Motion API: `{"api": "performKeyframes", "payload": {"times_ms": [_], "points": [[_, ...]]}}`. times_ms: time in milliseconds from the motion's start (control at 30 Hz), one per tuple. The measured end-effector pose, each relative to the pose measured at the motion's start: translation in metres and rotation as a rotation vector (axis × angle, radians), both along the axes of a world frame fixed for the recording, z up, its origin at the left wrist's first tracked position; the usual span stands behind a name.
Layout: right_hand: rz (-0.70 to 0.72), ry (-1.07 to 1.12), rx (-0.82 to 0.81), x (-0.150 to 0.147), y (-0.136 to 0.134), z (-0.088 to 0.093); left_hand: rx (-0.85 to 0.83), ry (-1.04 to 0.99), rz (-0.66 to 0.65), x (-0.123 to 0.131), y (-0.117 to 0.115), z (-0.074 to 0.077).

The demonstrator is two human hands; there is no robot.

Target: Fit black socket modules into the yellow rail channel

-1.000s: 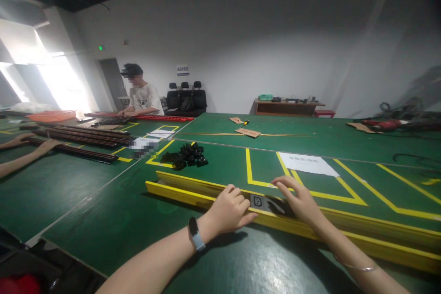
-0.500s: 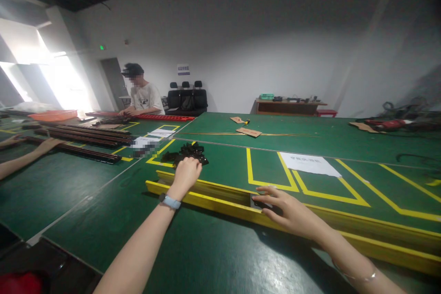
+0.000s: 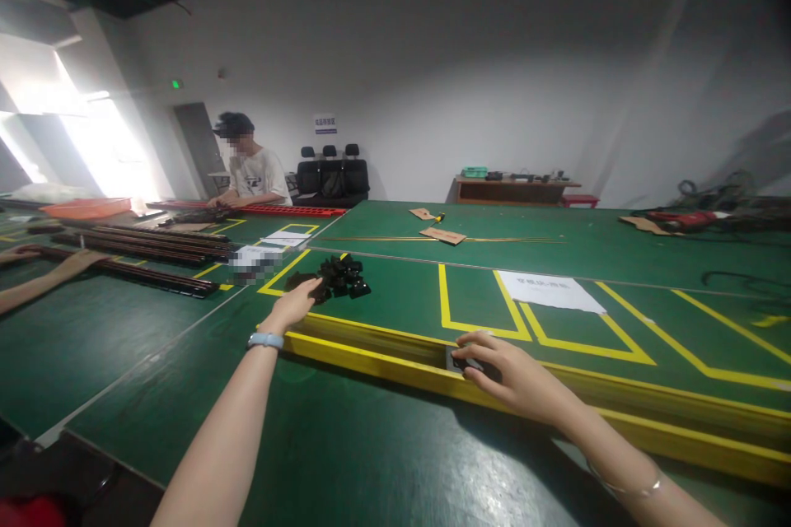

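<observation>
A long yellow channel rail (image 3: 383,354) lies across the green table in front of me. My right hand (image 3: 503,370) rests on it, fingers curled over a black socket module (image 3: 461,360) seated in the rail. My left hand (image 3: 297,303) is stretched out past the rail's left end, fingers extended at the near edge of a pile of black plastic parts (image 3: 337,278). Whether its fingertips touch a part is unclear. A watch is on my left wrist.
Yellow tape outlines and a white sheet (image 3: 549,291) mark the table beyond the rail. Dark rails (image 3: 142,251) lie at the left, where another person's arms (image 3: 43,276) reach in. A seated person (image 3: 250,173) works at the far left. Cardboard pieces (image 3: 442,235) lie farther back.
My left hand left the rail and reached forward and left to the pile of black parts. My right hand slid a little left along the rail onto the socket module.
</observation>
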State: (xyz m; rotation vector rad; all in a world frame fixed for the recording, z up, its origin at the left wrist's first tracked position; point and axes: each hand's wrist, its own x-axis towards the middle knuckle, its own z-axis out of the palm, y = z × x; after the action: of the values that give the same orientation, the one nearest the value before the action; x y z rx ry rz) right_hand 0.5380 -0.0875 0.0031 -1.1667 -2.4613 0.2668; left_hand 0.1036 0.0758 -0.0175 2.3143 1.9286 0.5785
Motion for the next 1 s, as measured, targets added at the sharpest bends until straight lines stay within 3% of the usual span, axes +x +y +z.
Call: {"api": "performKeyframes", "payload": {"times_ms": [233,500,700,900,1000], "points": [[0.004,-0.005,0.008,0.001,0.000,0.000,-0.033,-0.199,-0.100,-0.003,0.014,-0.006],[0.017,0.005,0.005,0.000,0.000,0.000,0.018,-0.205,-0.018,-0.001,0.006,-0.006],[0.009,0.005,0.018,0.002,0.000,-0.004,0.104,-0.189,0.054,-0.008,0.009,-0.015],[0.017,0.019,0.017,0.002,0.001,-0.003,0.060,-0.440,-0.009,-0.011,0.006,-0.009],[0.013,0.023,0.016,0.002,0.001,-0.003,0.089,-0.695,0.035,-0.014,0.005,-0.004]]}}
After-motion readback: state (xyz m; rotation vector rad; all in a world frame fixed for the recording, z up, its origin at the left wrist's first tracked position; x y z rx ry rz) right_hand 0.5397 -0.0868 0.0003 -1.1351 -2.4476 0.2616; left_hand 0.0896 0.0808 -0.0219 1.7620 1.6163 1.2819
